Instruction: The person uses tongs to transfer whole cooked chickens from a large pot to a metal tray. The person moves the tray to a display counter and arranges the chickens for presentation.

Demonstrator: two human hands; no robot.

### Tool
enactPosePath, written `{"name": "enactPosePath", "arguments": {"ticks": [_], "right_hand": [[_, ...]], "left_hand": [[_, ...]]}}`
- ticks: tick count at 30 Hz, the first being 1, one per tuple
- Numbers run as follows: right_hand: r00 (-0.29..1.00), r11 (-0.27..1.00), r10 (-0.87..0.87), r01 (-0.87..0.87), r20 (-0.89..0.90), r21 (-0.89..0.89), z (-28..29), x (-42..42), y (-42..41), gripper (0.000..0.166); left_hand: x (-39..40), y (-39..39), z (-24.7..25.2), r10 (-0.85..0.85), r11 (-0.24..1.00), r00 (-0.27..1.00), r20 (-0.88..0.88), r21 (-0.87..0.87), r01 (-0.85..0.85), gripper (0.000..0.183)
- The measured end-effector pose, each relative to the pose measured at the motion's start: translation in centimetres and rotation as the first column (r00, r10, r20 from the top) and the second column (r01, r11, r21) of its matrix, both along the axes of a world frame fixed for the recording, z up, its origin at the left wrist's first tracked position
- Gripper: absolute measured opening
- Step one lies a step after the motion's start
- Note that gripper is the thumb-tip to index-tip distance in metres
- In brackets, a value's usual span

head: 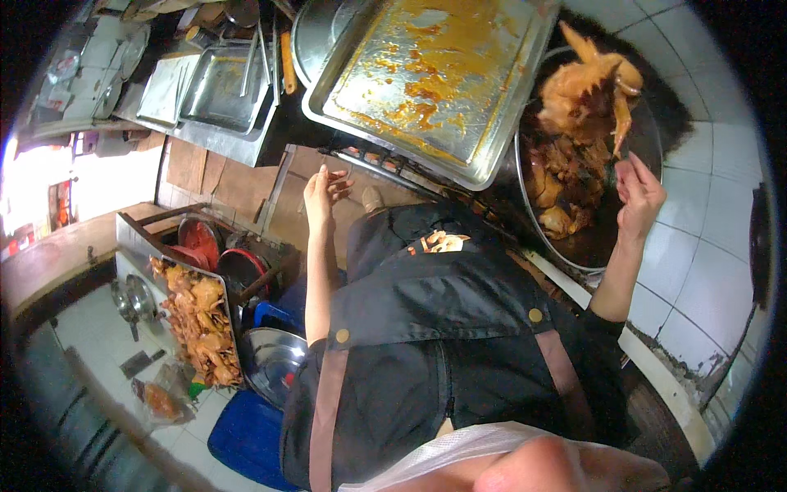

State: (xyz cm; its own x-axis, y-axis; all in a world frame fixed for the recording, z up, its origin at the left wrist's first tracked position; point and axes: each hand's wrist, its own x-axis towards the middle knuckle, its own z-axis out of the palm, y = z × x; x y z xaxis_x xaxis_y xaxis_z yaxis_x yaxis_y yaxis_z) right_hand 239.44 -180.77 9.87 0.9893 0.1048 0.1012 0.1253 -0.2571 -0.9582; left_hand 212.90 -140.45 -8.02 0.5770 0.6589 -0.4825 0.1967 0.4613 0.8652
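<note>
At the right, my right hand (639,195) has its fingers pinched at the tip of a wing of a whole cooked chicken (578,92). The chicken is over the far part of a large round metal pan (642,147); what bears its weight I cannot tell. More brown meat pieces (569,178) lie in the pan. My left hand (326,190) is raised at the centre left with its fingers loosely curled and nothing seen in it. Between the hands and further back rests a metal tray (424,92) smeared with orange-brown sauce.
A tray heaped with cooked poultry (200,320) stands at the lower left, beside a steel bowl (276,363) and a blue lid or container (246,436). Metal trays (224,89) lie at the upper left. A white tiled wall (725,246) borders the pan.
</note>
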Motion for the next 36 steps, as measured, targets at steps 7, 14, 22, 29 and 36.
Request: {"name": "enactPosePath", "arguments": {"ticks": [7, 14, 22, 29, 36], "right_hand": [[0.721, 0.745, 0.666, -0.626, -0.193, 0.231, -7.3, 8.1, 9.0, 0.024], [-0.030, 0.250, 0.868, -0.837, -0.496, 0.488, -15.3, 17.5, 22.3, 0.025], [-0.423, 0.065, 0.492, -0.854, -0.761, 0.516, -14.6, 18.6, 35.9, 0.026], [-0.495, -0.183, 0.289, -0.869, -0.819, 0.460, -14.5, 16.8, 41.8, 0.029], [-0.374, -0.329, 0.250, -0.900, -0.893, 0.285, -13.2, 15.8, 44.8, 0.027]], "left_hand": [[-1.8, 1.7, 0.9, 0.094, 0.996, 0.996, 0.004, 0.009, -0.094, 0.032], [-4.6, 2.3, 1.1, 0.160, 0.987, 0.986, -0.056, 0.006, -0.160, 0.027], [-8.3, 3.2, 0.0, 0.285, 0.957, 0.949, -0.138, -0.023, -0.290, 0.029], [-6.7, 4.5, -1.8, 0.246, 0.962, 0.957, -0.152, -0.083, -0.261, 0.028], [-4.8, 5.3, -1.8, 0.186, 0.970, 0.972, -0.146, -0.130, -0.205, 0.026]]}}
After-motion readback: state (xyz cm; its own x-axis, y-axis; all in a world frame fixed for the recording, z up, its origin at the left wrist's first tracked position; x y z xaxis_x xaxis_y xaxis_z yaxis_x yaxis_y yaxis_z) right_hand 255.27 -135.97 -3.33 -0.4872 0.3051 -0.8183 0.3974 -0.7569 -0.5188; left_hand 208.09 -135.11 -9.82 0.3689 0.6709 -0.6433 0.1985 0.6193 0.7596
